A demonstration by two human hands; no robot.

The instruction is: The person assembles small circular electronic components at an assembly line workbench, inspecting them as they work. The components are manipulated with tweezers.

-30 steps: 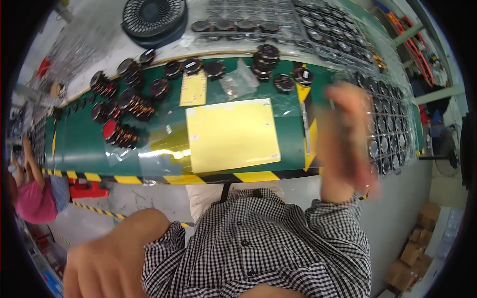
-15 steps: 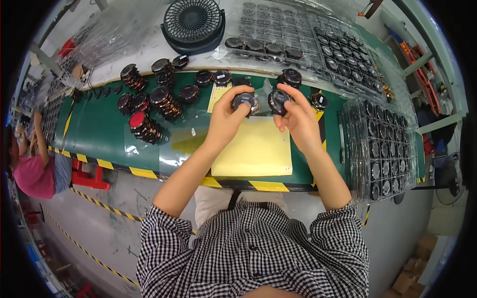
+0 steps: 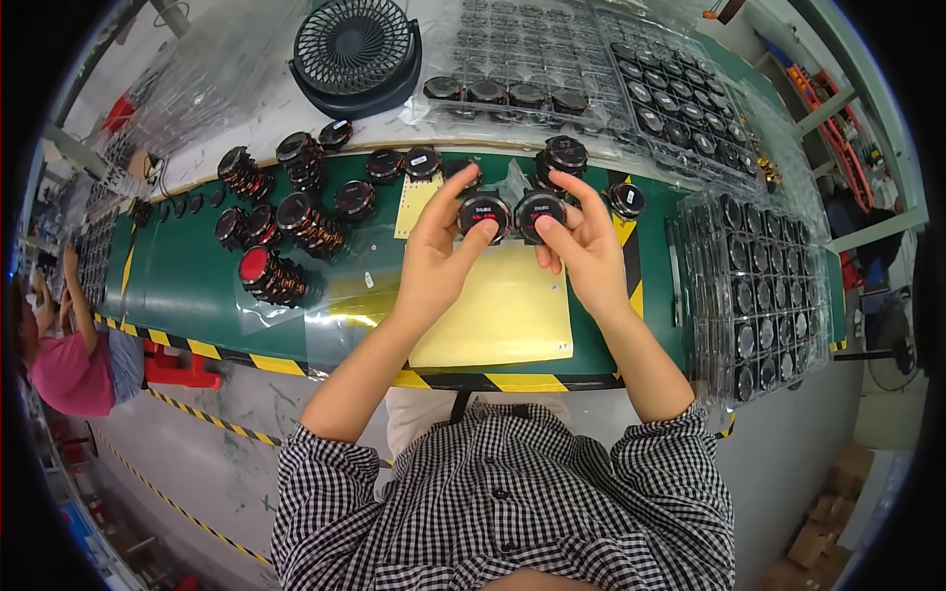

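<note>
My left hand (image 3: pixel 439 258) pinches a round black disc-shaped part (image 3: pixel 481 209) between thumb and fingers. In my right hand (image 3: pixel 589 258) is a matching round black disc-shaped part (image 3: pixel 540 207), its rim gripped the same way. Both parts are side by side with their flat faces toward me, showing pale and red print. They are over the far end of a yellow sheet (image 3: pixel 493 315) on the green mat. Behind them is a clear plastic bag (image 3: pixel 512 179), mostly covered. Whether the two parts touch is hard to make out.
Stacks of similar parts (image 3: pixel 307 222), one topped in red (image 3: pixel 254 264), stand on the green mat (image 3: pixel 197 286) at left. A black fan (image 3: pixel 352 44) stands behind. Filled clear trays (image 3: pixel 754 295) are at right. A person in pink (image 3: pixel 71 374) sits far left.
Both hands have turned the parts so their printed faces point toward me. The two parts have come closer together. The whole view has shifted slightly.
</note>
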